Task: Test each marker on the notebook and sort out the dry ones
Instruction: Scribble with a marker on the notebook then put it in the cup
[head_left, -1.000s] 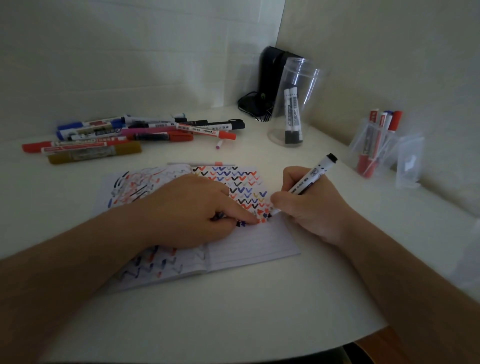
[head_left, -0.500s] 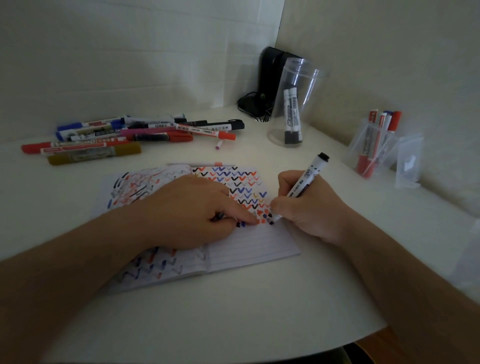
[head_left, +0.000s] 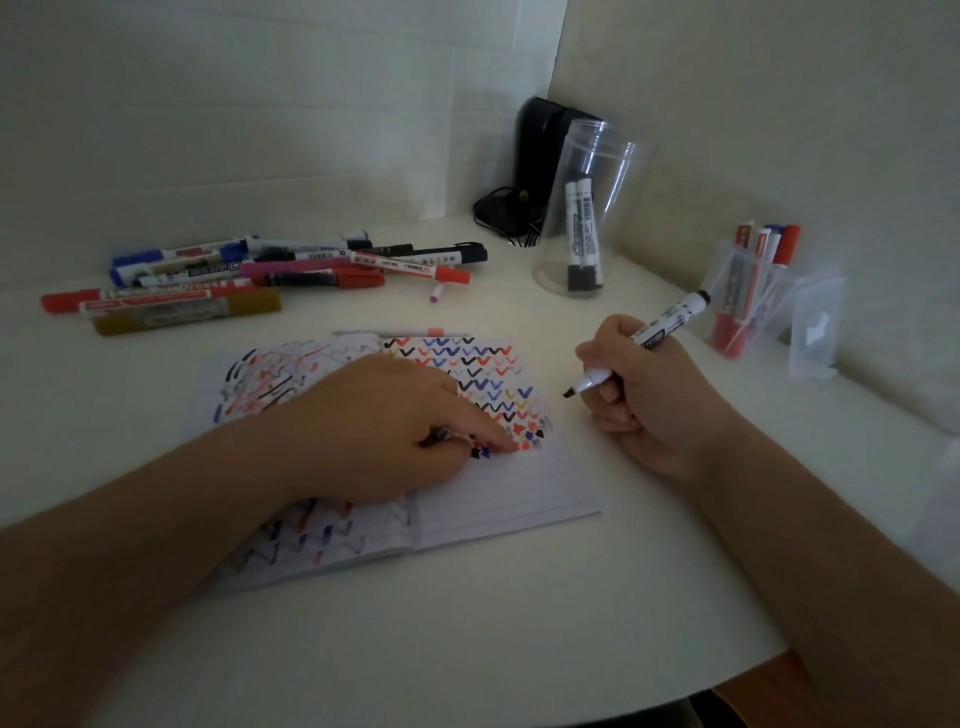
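Observation:
An open lined notebook (head_left: 509, 488) lies on the white table, its pages covered with coloured zigzag marks. My left hand (head_left: 384, 426) rests on it, index finger pressed on the page, the other fingers curled round a small dark marker cap (head_left: 439, 437). My right hand (head_left: 639, 395) grips an uncapped black marker (head_left: 670, 319). Its tip is off the paper, just right of the notebook's edge. A pile of several capped markers (head_left: 260, 270) lies at the back left.
A clear cup (head_left: 597, 156) holding two black markers stands at the back. A clear holder (head_left: 748, 291) with red and blue markers sits at the right wall, beside a small plastic bag (head_left: 815, 332). A black device (head_left: 540, 156) fills the corner. A thin pen (head_left: 405, 332) lies above the notebook.
My right hand has lifted the marker tip off the page and drawn it to the right, clear of the notebook. My left hand has stayed in place.

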